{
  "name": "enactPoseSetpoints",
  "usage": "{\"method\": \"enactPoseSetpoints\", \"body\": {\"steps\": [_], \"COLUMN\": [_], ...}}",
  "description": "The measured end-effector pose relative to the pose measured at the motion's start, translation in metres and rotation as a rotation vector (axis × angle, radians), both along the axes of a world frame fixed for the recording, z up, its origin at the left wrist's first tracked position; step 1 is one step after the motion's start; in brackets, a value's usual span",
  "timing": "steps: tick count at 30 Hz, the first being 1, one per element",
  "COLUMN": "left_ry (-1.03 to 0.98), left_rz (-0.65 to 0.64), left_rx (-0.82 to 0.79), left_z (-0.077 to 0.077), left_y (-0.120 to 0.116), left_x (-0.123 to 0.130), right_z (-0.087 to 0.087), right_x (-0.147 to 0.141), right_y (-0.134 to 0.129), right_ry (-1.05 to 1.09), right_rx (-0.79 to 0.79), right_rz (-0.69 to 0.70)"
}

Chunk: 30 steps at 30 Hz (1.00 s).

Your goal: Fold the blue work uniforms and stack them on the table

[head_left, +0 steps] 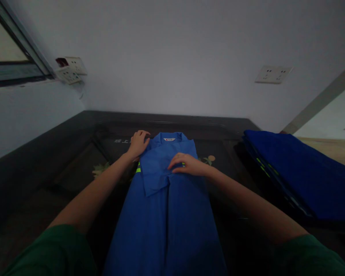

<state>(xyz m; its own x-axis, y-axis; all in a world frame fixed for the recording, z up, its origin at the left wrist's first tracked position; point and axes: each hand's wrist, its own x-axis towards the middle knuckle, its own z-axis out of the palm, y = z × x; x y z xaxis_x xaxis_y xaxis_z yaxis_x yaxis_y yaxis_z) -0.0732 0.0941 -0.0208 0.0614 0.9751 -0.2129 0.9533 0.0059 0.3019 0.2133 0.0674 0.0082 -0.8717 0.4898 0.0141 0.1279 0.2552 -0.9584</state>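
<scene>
In front of me a blue work jacket lies with its collar and white label at the far end. Yellow-green stripes show at its sides. A flap of blue cloth, perhaps a sleeve, is folded across the front. Below it, two long blue panels like trouser legs run toward me; whether they are a separate piece I cannot tell. My left hand rests at the jacket's left shoulder edge, fingers loosely bent and apart. Over the right side of the chest is my right hand, thumb and fingers apart, nothing visible between them.
A stack of folded blue garments with yellow-green stripes sits on the right. Everything lies on a dark surface with printed flowers and a raised rim, against a pale wall. Wall sockets are above, and a window frame is at upper left.
</scene>
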Motion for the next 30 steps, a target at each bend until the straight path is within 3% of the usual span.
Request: {"method": "enactPoseSetpoints", "body": {"steps": [2, 5, 8, 12, 17, 22, 26, 30], "left_ry": [-0.152, -0.305, -0.264, -0.096, 0.054, 0.095, 0.077, 0.043], "left_rz": [-0.143, -0.425, -0.508, -0.418, -0.309, -0.259, -0.234, -0.27], "left_rx": [0.035, -0.094, -0.257, -0.308, -0.298, -0.272, -0.21, -0.13], "left_z": [0.034, 0.085, 0.113, 0.113, 0.099, 0.096, 0.099, 0.091], "left_y": [-0.021, -0.074, -0.131, -0.176, -0.19, -0.202, -0.193, -0.149], "left_x": [0.015, 0.035, 0.042, 0.032, 0.025, 0.03, 0.036, 0.048], "right_z": [0.01, 0.01, 0.003, -0.001, 0.0, 0.003, 0.005, 0.01], "right_x": [-0.004, -0.006, -0.008, -0.009, -0.015, -0.021, -0.023, -0.026], "right_y": [-0.012, -0.024, -0.029, -0.029, -0.023, -0.021, -0.029, -0.042], "right_ry": [-0.005, -0.072, -0.114, -0.101, -0.071, -0.133, -0.229, -0.318], "right_rx": [-0.037, -0.045, -0.063, -0.165, -0.214, -0.172, -0.031, 0.088], "right_rz": [0.113, 0.147, 0.11, 0.118, 0.19, 0.25, 0.241, 0.175]}}
